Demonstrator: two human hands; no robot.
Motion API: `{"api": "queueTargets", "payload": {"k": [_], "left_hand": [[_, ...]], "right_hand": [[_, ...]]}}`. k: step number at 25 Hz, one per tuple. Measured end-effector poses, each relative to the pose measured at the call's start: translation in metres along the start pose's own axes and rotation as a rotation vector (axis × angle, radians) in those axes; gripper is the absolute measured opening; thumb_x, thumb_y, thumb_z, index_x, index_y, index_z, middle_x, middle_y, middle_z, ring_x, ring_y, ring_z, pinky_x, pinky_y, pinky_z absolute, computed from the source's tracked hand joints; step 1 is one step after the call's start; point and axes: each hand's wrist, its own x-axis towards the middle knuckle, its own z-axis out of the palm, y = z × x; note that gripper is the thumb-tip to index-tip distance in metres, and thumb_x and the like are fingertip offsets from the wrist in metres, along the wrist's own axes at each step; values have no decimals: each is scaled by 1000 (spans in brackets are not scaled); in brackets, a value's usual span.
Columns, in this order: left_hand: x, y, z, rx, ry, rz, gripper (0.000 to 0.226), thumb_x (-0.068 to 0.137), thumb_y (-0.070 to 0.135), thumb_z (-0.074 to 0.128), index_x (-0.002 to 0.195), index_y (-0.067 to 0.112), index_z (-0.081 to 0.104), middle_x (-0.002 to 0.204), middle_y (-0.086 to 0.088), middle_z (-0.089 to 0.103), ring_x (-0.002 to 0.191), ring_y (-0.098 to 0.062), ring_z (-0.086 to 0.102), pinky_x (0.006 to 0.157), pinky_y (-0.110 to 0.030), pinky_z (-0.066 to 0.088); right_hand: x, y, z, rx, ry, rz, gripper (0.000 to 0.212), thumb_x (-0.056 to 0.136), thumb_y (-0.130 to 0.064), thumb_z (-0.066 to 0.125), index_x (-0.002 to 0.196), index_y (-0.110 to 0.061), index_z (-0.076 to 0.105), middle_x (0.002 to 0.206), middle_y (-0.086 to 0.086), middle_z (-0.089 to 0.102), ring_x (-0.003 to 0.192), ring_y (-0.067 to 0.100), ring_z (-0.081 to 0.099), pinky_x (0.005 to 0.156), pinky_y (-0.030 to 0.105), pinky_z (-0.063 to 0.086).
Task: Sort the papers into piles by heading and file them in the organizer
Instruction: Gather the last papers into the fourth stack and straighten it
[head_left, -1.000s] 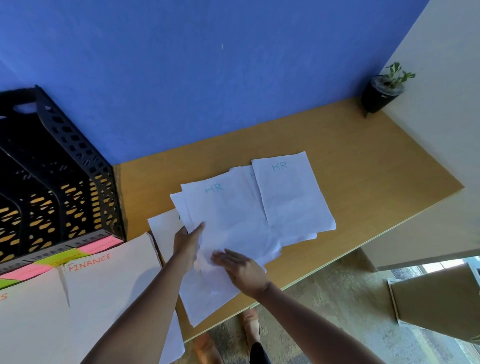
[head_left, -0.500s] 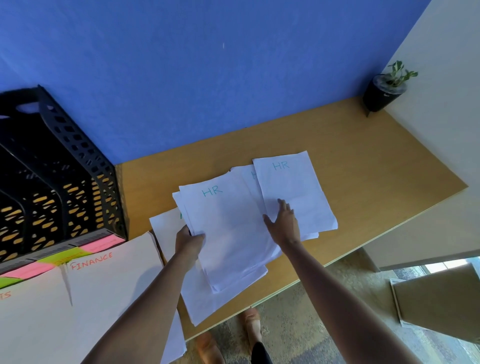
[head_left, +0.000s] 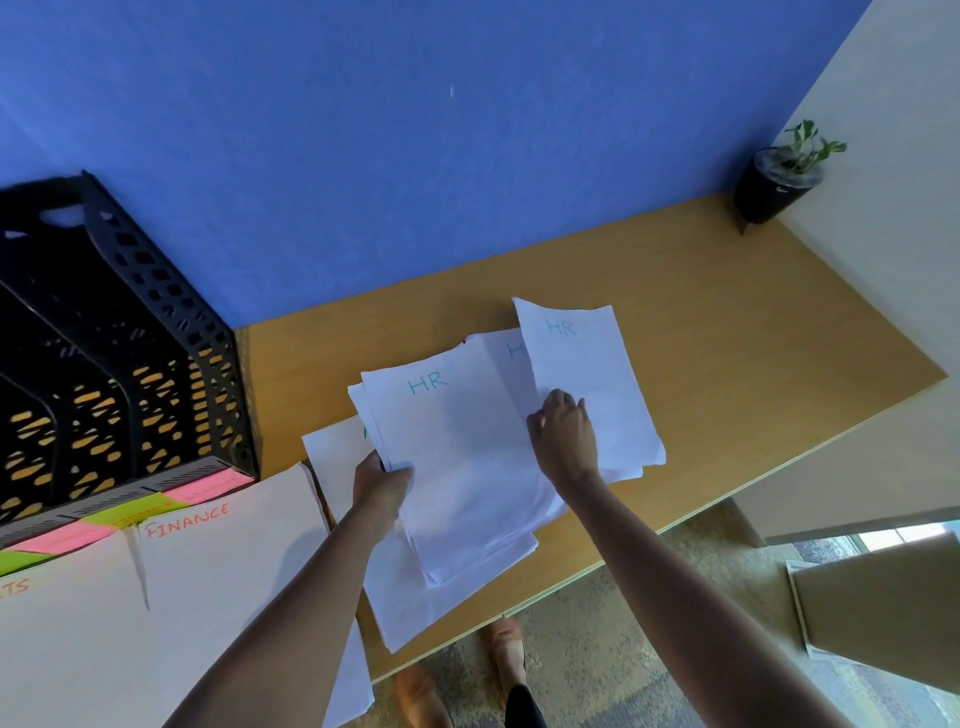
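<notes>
White sheets headed HR in teal lie fanned on the wooden desk (head_left: 727, 322). My left hand (head_left: 382, 486) grips the left edge of a small stack of HR papers (head_left: 457, 457). My right hand (head_left: 563, 436) pinches the left edge of the far-right HR sheet (head_left: 587, 364), whose top corner is lifted off the desk. A third HR sheet (head_left: 506, 358) peeks out between them. Another white sheet (head_left: 410, 597) lies beneath the stack. The black mesh organizer (head_left: 119, 364) stands at the left, with pink and green labels on its front.
A pile headed FINANCE (head_left: 223, 561) and a second pile (head_left: 62, 639) lie in front of the organizer. A small potted plant (head_left: 784, 176) stands in the desk's far right corner. The blue wall backs the desk; its front edge runs diagonally, with my feet below.
My right hand left the lower stack, moved right and took the edge of the far-right HR sheet, now lifting. My left hand kept hold of the stack.
</notes>
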Motion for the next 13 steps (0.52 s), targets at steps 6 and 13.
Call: {"api": "queueTargets", "payload": {"k": [6, 13], "left_hand": [[-4, 1, 1, -20, 23, -8, 17, 82, 4, 65, 87, 19, 68, 86, -4, 70, 98, -37, 67, 82, -42, 54], [-8, 8, 6, -62, 74, -59, 53, 90, 50, 62, 128, 13, 59, 123, -1, 64, 112, -30, 61, 97, -43, 51]], "right_hand": [[-63, -54, 18, -90, -13, -499, 20, 70, -7, 76, 88, 1, 71, 89, 15, 70, 79, 30, 69, 91, 36, 56], [-105, -72, 50, -58, -68, -666, 31, 62, -17, 84, 89, -5, 76, 92, 9, 77, 84, 16, 75, 90, 29, 58]]}}
